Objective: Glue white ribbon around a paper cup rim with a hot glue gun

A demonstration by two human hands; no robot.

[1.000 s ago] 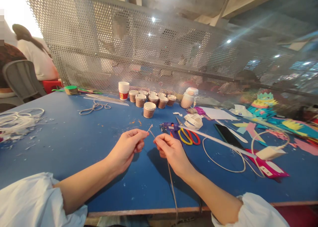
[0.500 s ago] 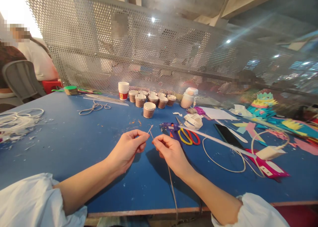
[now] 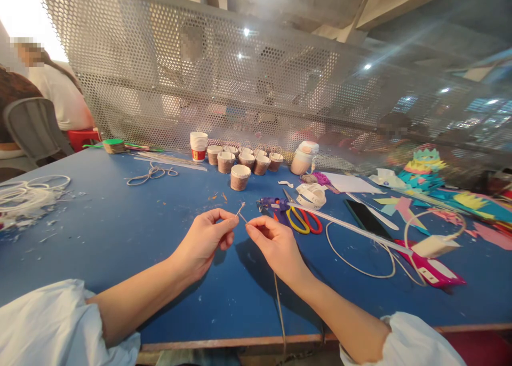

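Note:
Over the blue table, my left hand [image 3: 210, 238] pinches a thin pale strand [image 3: 240, 208] whose tip points up between the hands. Close on its right, my right hand [image 3: 276, 243] pinches a grey-beige cord [image 3: 279, 304], which hangs from beneath the palm past the table's front edge. A short length of cord at the right fingertips meets or crosses the pale strand; whether both are one piece I cannot tell. A brown-wrapped paper cup [image 3: 240, 178] stands just beyond my hands. To the right lie a purple hot glue gun [image 3: 276, 203] and yellow-and-red scissors [image 3: 302, 219].
Several wrapped cups [image 3: 226, 163] and a stack of paper cups [image 3: 199, 146] line the back, with a jar-like bottle [image 3: 304, 158] beside them. A phone [image 3: 368, 216], a power strip [image 3: 434, 267] and a white cable [image 3: 356, 272] lie right. White cord coils [image 3: 30, 195] lie left.
Both hands stay nearly in place. The right fingertips have shifted very slightly, and the cord piece between the hands now leans more toward the left strand.

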